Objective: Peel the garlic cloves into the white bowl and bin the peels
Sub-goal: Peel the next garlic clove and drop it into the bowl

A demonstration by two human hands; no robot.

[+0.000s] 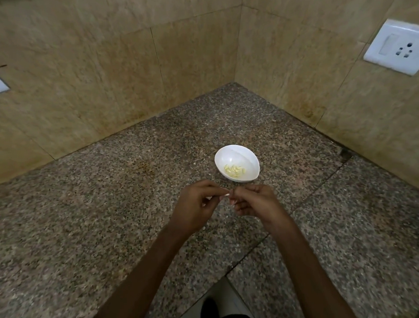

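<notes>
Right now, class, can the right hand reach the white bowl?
Probably yes: the right hand is just short of the bowl, with only bare counter between; it is pinching a small pale piece.

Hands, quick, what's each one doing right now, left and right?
Left hand: closed, pinching what looks like a small garlic clove.
Right hand: closed, pinching the same garlic clove from the other side.
</notes>
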